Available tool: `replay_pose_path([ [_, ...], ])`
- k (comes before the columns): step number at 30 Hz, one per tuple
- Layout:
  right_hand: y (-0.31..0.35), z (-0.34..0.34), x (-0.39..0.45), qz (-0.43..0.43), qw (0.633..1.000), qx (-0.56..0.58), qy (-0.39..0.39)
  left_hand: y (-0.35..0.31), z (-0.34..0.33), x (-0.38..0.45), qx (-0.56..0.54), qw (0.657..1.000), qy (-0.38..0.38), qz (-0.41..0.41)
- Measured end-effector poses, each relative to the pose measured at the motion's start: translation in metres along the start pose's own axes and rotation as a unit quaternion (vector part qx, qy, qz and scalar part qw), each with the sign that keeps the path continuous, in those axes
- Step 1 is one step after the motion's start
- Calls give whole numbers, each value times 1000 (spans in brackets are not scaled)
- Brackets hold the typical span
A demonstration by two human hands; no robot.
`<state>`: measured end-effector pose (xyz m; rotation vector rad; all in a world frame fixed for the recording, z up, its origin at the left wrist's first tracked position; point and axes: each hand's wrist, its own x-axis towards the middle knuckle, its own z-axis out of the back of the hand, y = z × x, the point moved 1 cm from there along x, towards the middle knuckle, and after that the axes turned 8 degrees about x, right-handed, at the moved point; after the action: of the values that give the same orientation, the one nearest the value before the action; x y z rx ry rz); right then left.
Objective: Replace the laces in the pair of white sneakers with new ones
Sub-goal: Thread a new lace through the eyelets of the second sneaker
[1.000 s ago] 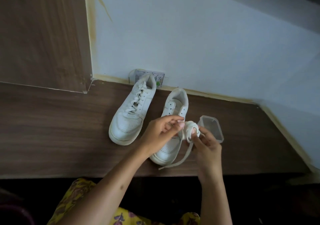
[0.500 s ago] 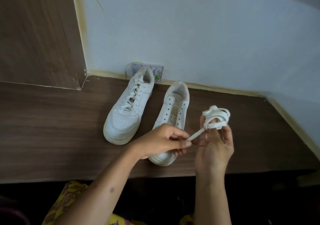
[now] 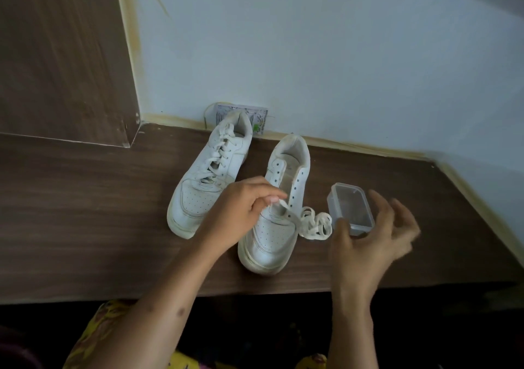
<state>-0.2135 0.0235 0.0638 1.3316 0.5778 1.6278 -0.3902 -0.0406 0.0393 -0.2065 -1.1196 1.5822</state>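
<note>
- The laced sneaker [image 3: 208, 182] lies on the wooden shelf [image 3: 85, 212], toe toward the person, untouched.
- The left hand [image 3: 241, 212] pinches one end of the new lace [image 3: 307, 222] above the unlaced sneaker [image 3: 279, 212].
- That shoe's long axis runs from toe, near the person, to heel at the wall; its eyelets sit directly under the left hand, the nearer one.
- The lace's bunched coil rests on the shelf between the shoe and a clear plastic box [image 3: 351, 209].
- The right hand [image 3: 371, 243] hovers just beside it, fingers spread, holding nothing.

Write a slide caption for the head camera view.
Left hand pinches new white flat lace over unlaced white sneaker; right hand open.
</note>
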Motion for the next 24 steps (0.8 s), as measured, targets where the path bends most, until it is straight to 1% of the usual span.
replay_pose_path([
  [1, 4, -3, -1, 19, 998, 35, 55, -3, -2, 0, 1, 1000, -10, -13],
  [3, 10, -13, -4, -48, 971, 122, 198, -8, -7, 0, 1, 999, -35, -29],
  [4, 12, -17, -6, -73, 958, 131, 243, -10, -9, 0, -3, 998, -44, -34],
  [5, 13, -20, -7, -82, 952, 131, 263, -12, -11, 0, -9, 998, -49, -37],
  [7, 11, -21, -7, -94, 955, 145, 243, -12, -14, 1, -13, 997, -56, -43],
  [8, 9, -21, -5, -97, 960, 144, 222, -10, -15, 2, 5, 997, -62, -49],
  [9, 5, -19, -3, -98, 966, 128, 201, -7, -16, 2, 47, 995, -71, -53],
  [11, -2, -16, 0, -96, 974, 73, 190, 2, -17, 2, 162, 982, -86, -46],
  [13, -5, -17, -1, -93, 974, 41, 201, 7, -19, 0, 231, 971, -66, -15],
  [16, -9, -20, -2, -73, 971, 19, 226, 9, -22, -2, 255, 967, -22, 7],
  [20, -15, -27, -3, -70, 965, 1, 253, 6, -23, 0, 248, 968, -4, 38],
  [24, -17, -30, -3, -34, 964, -19, 262, 5, -24, 1, 245, 968, 13, 59],
])
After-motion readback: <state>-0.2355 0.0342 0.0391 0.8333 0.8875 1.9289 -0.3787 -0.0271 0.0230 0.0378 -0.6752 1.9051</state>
